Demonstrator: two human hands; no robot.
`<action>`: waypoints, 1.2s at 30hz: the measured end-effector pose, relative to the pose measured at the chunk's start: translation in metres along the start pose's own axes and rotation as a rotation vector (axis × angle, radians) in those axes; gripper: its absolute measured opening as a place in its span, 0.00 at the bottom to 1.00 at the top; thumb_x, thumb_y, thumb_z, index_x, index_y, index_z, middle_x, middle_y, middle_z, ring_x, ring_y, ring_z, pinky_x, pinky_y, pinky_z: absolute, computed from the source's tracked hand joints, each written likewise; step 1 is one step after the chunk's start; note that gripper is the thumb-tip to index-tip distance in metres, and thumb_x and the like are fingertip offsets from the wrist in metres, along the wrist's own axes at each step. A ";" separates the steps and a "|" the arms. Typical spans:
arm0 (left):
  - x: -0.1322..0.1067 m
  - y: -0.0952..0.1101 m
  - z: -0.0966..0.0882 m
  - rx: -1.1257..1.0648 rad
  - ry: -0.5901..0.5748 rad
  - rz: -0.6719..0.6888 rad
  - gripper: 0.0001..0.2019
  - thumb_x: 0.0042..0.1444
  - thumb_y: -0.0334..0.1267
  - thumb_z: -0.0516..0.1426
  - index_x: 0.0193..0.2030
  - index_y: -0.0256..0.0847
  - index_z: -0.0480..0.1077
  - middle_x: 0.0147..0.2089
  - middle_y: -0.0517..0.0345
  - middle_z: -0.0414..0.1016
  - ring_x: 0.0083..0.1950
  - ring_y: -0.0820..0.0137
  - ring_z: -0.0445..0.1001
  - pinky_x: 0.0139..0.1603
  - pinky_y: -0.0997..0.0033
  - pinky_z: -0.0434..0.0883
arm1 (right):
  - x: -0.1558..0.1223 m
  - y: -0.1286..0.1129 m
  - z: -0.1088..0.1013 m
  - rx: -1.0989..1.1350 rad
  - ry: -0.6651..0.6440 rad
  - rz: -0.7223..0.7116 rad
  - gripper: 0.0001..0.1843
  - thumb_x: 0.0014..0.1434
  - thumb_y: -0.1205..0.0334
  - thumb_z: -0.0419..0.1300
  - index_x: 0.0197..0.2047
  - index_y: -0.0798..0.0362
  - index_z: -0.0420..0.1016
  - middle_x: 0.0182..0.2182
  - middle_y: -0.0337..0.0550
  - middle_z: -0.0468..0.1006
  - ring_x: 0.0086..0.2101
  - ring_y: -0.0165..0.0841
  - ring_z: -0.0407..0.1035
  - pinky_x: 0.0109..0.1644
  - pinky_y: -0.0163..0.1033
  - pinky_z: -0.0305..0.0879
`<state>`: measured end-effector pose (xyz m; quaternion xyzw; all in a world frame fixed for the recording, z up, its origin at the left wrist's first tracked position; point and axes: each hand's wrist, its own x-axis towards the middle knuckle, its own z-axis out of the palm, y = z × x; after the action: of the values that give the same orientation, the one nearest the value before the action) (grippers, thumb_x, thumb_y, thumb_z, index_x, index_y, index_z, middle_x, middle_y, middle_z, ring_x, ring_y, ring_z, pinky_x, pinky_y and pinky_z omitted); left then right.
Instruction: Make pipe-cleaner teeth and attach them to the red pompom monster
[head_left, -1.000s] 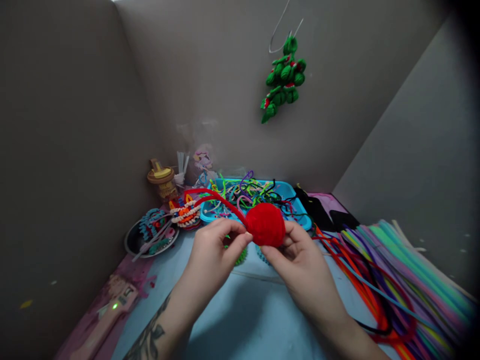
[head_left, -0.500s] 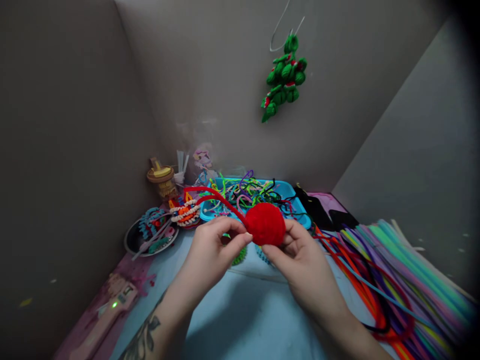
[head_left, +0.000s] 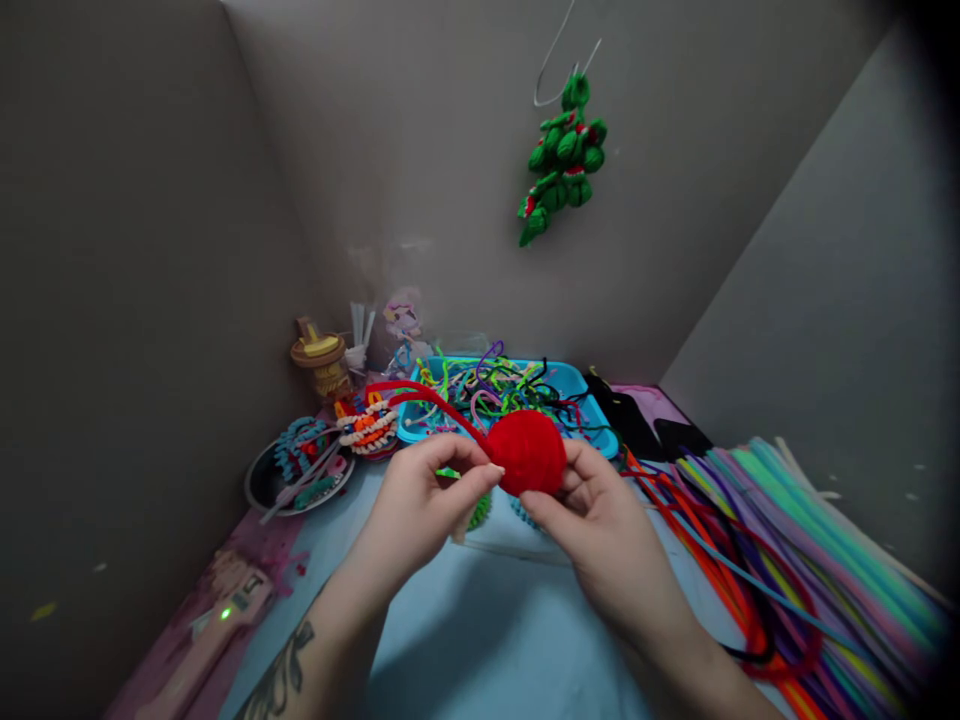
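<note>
- A red fuzzy chenille ball is sitting between two bare hands, at the centre of the view, held up above a light-blue work surface. Its point: red fuzzy chenille ball.
- Two red chenille stems are trailing from the ball's left side, arching away toward a blue plastic tray.
- The left hand is pinching narrowly with thumb and forefinger at the ball's left edge, near where the stems are emerging — whether it is gripping stem, ball or both, I cannot tell.
- The right hand is cupping the ball's right and lower side, its thumb resting in front and its fingers curling behind.
- For good handling, the right hand should be supporting without squeezing, since the pile is probably flattening easily; the left pinch is best staying close to the stems' base.
- Behind the hands, a green coiled piece and a blue coiled piece are partly showing.
- Farther out, loose chenille stems are spreading at the right — clear of the ball.
</note>
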<state>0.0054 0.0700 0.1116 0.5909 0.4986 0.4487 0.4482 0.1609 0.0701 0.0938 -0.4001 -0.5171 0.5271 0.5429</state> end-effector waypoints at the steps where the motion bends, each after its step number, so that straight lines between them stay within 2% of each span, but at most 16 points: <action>1: 0.000 -0.001 -0.001 -0.002 -0.015 -0.012 0.10 0.52 0.42 0.59 0.28 0.38 0.68 0.18 0.67 0.64 0.14 0.79 0.61 0.15 0.80 0.58 | 0.000 -0.001 0.000 0.003 -0.003 0.004 0.14 0.47 0.64 0.64 0.40 0.52 0.71 0.35 0.42 0.80 0.35 0.35 0.74 0.42 0.39 0.70; 8: 0.002 -0.001 -0.006 0.096 -0.029 -0.014 0.10 0.52 0.41 0.59 0.26 0.37 0.69 0.22 0.62 0.69 0.20 0.77 0.65 0.21 0.79 0.60 | -0.001 0.000 0.000 0.011 -0.013 0.024 0.15 0.47 0.64 0.65 0.39 0.51 0.70 0.35 0.42 0.80 0.36 0.35 0.74 0.41 0.39 0.70; 16: -0.002 0.002 -0.005 0.059 -0.054 -0.068 0.09 0.53 0.42 0.58 0.27 0.39 0.67 0.17 0.67 0.64 0.13 0.79 0.61 0.14 0.80 0.56 | -0.001 -0.001 0.002 -0.035 -0.007 0.009 0.14 0.46 0.62 0.65 0.38 0.51 0.71 0.34 0.42 0.80 0.35 0.36 0.74 0.41 0.39 0.70; 22: -0.001 0.002 -0.013 0.019 -0.109 -0.041 0.10 0.52 0.43 0.60 0.28 0.38 0.70 0.21 0.63 0.67 0.19 0.78 0.64 0.20 0.79 0.59 | -0.001 0.002 0.001 0.057 -0.025 0.036 0.16 0.46 0.62 0.67 0.39 0.51 0.70 0.35 0.42 0.80 0.35 0.34 0.74 0.41 0.37 0.69; 25: 0.000 0.000 -0.014 0.018 -0.094 -0.029 0.10 0.52 0.42 0.60 0.28 0.37 0.70 0.23 0.62 0.68 0.22 0.77 0.64 0.23 0.78 0.60 | -0.001 0.003 0.001 0.080 -0.039 0.050 0.16 0.47 0.63 0.67 0.40 0.52 0.70 0.36 0.42 0.80 0.35 0.34 0.74 0.40 0.37 0.69; 36: 0.000 0.002 -0.012 0.142 -0.103 -0.041 0.10 0.54 0.42 0.58 0.28 0.38 0.69 0.19 0.65 0.66 0.18 0.78 0.63 0.20 0.79 0.59 | 0.000 0.003 0.000 0.136 -0.064 0.082 0.17 0.46 0.64 0.67 0.40 0.52 0.70 0.34 0.40 0.80 0.34 0.33 0.73 0.38 0.35 0.67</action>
<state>-0.0063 0.0710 0.1157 0.6330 0.5176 0.3720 0.4394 0.1602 0.0708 0.0912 -0.3663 -0.4804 0.5953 0.5298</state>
